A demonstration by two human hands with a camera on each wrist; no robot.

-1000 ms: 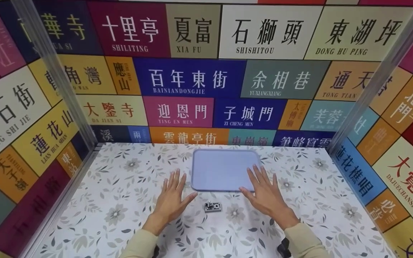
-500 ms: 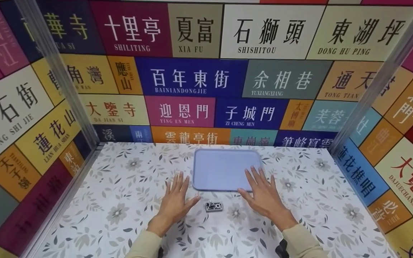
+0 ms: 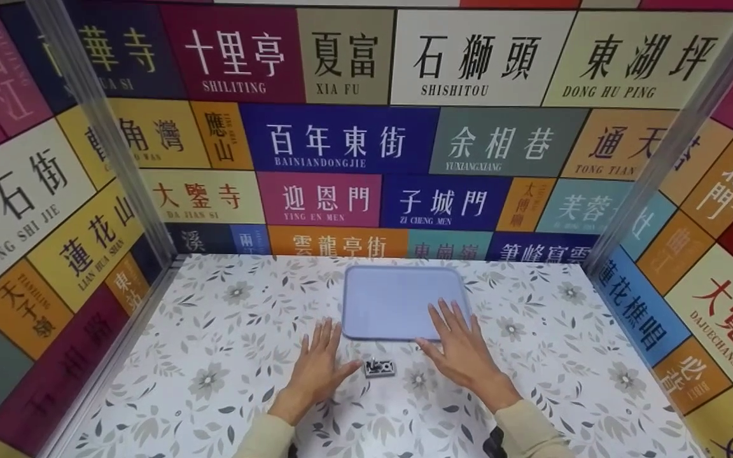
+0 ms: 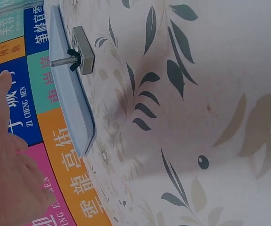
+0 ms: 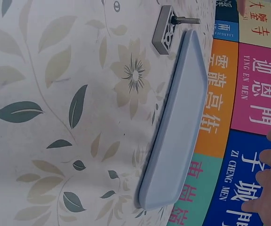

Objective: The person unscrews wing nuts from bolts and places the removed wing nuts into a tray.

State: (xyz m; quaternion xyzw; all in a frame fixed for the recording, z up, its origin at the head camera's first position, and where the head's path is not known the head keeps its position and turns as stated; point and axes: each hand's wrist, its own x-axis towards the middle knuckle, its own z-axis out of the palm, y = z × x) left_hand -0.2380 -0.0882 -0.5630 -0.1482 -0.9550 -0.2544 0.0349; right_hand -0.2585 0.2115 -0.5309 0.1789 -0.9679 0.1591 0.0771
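A small grey metal block (image 3: 380, 367) with cut-out shapes lies on the table in front of the tray. From it stands a threaded bolt (image 4: 62, 61) with a black wing nut (image 4: 74, 60) on it. My left hand (image 3: 317, 372) is held to the left of the block, fingers spread and the thumb pointing at it; it holds nothing. My right hand (image 3: 470, 359) is to the right, its fingers extended over the near right corner of the pale blue tray (image 3: 392, 302) in the head view. Both wrist views show the hands raised above the tabletop.
The table (image 3: 233, 343) has a white cover with printed leaves and flowers. Walls of coloured sign panels (image 3: 338, 137) enclose it at the back and both sides. Clear plastic-looking corner strips (image 3: 112, 140) stand at the back corners.
My left hand has moved slightly right and nearer to me, its thumb closer to the block. The right hand has shifted a little left. Block and tray stay in place.
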